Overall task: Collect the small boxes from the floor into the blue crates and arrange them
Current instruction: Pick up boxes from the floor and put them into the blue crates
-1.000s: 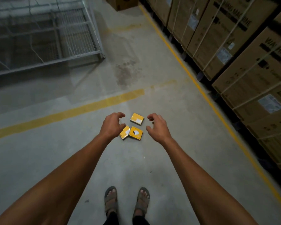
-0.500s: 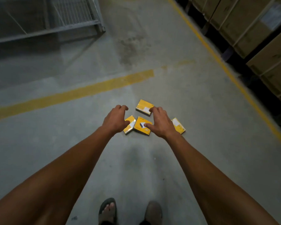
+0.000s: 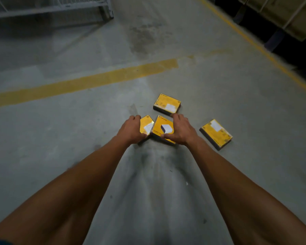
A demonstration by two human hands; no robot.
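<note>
Head view shows a gray floor (image 3: 60,156) with a yellow line (image 3: 81,84), a metal rack (image 3: 51,7) far back, four flat yellow boxes, the left hand (image 3: 131,129) curled around a tipped-up box (image 3: 147,124), and the right hand (image 3: 182,130) gripping a flat box (image 3: 162,127).

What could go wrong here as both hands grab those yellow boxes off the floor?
The left hand grips only the edge of the tilted box, so it may slip as it lifts. The right hand pinches the middle box, which touches the tilted one; lifting either could knock the other. The far box and the right box lie apart on the floor and could be left behind; no blue crate is in view.
</note>
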